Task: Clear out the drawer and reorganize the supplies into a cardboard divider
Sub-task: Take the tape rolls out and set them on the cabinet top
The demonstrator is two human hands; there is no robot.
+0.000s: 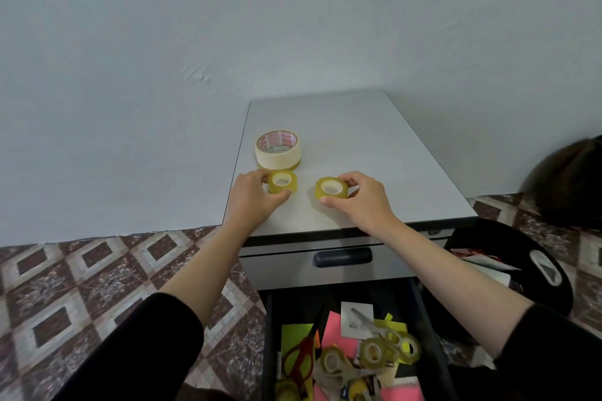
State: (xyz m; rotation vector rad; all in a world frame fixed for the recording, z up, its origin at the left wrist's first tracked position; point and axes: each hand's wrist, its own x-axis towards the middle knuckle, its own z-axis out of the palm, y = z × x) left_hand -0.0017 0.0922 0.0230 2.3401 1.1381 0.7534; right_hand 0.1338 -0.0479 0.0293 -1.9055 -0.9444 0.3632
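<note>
**Fingers (346, 180) pinch two small tape rolls on the bench (374, 146)**

Head view: the left hand (252, 190) curls thumb and fingers round one yellow roll (282, 182). A big masking-tape roll (277, 150) stands just beyond those fingertips. The right hand (361, 195) pinches a second yellow roll (331, 188) between the two sets of fingers. Both rolls lie flat, probably grouped with like supplies for sorting. Forearms reach forward, palms down, wrists low. Behind the wrists, the open drawer (267, 335) holds scissors (305, 347), more tape and coloured paper. No cardboard divider shows.

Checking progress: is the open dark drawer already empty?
No, the open dark drawer holds red-handled scissors, small yellowish tape rolls and pink paper notes.
</note>
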